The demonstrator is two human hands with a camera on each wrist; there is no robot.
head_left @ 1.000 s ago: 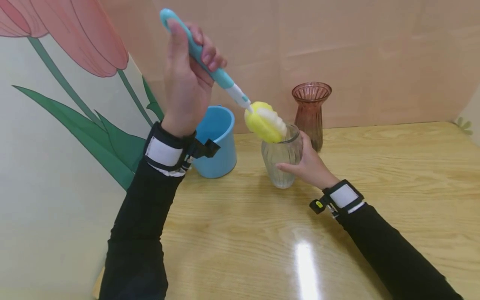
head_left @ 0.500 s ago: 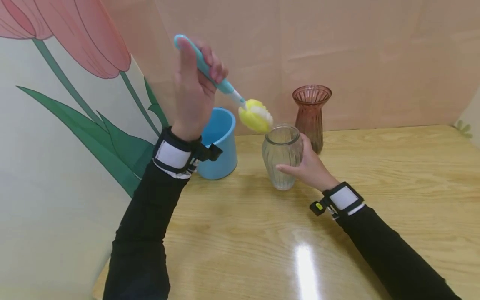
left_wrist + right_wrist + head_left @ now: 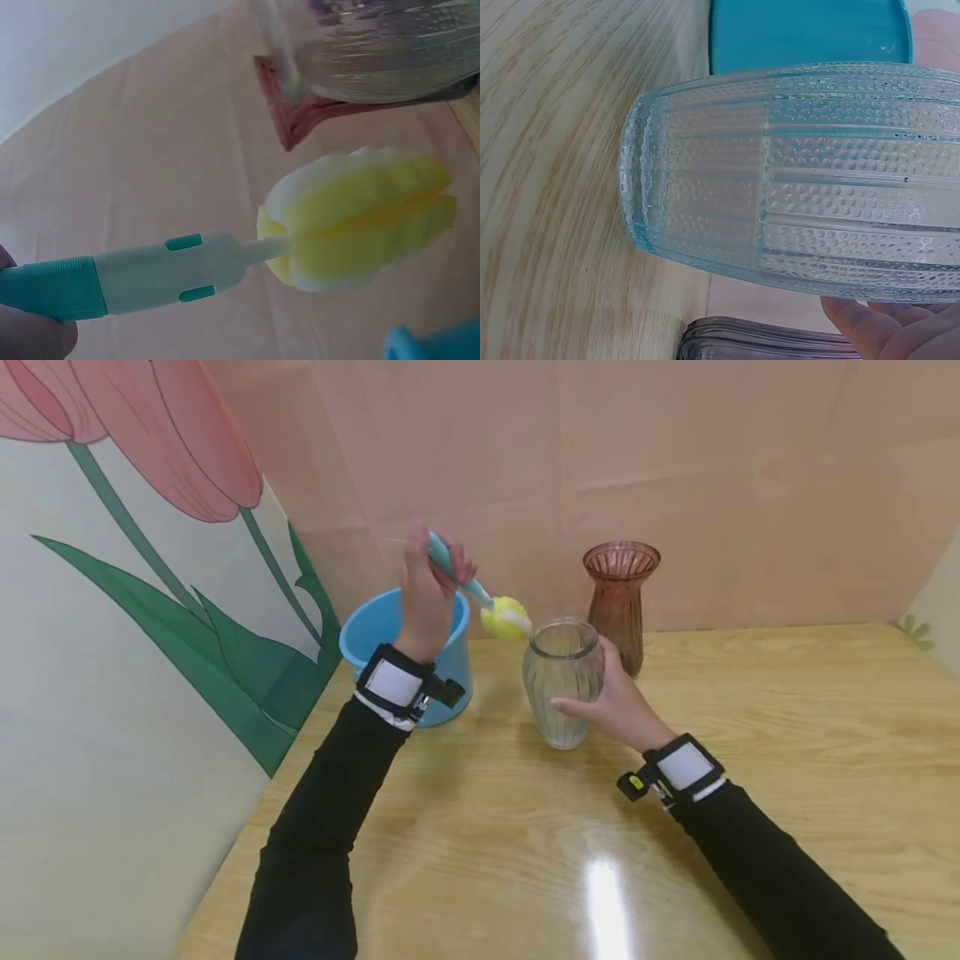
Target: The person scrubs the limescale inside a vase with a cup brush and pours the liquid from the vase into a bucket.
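On the wooden surface (image 3: 750, 710), head view: I see a clear ribbed glass vase (image 3: 562, 681) standing upright near the middle, with my two hands working about it.
Right hand, head view: my right hand (image 3: 618, 702) wraps the clear vase from its 3 o'clock side, fingers curled round the body, thumb towards me.
Left hand, head view: my left hand (image 3: 429, 589) is raised at about 10 o'clock from the clear vase, fingers closed round the teal handle of a bottle brush (image 3: 480, 597).
Brush head, head view: the yellow and white sponge head (image 3: 506, 618) hangs just beside the vase rim, at its 10 o'clock, outside the mouth; I cannot tell whether it touches the glass.
Blue bucket, head view: a blue bucket (image 3: 375, 627) stands at 9 o'clock from the clear vase, behind my left wrist.
Brown vase, head view: a brownish glass vase (image 3: 621, 602) stands upright at 1 o'clock, just behind the clear one.
Left wrist view: the sponge head (image 3: 360, 221) sits on a white neck joined to the teal grip, the clear vase (image 3: 375, 52) above it at 12 o'clock; only a fingertip shows at the frame's lower left corner.
Right wrist view: the clear vase (image 3: 795, 180) fills the frame, its base on the surface (image 3: 547, 187); my fingers (image 3: 885, 330) press its side at 5 o'clock, the blue bucket (image 3: 810, 34) beyond.
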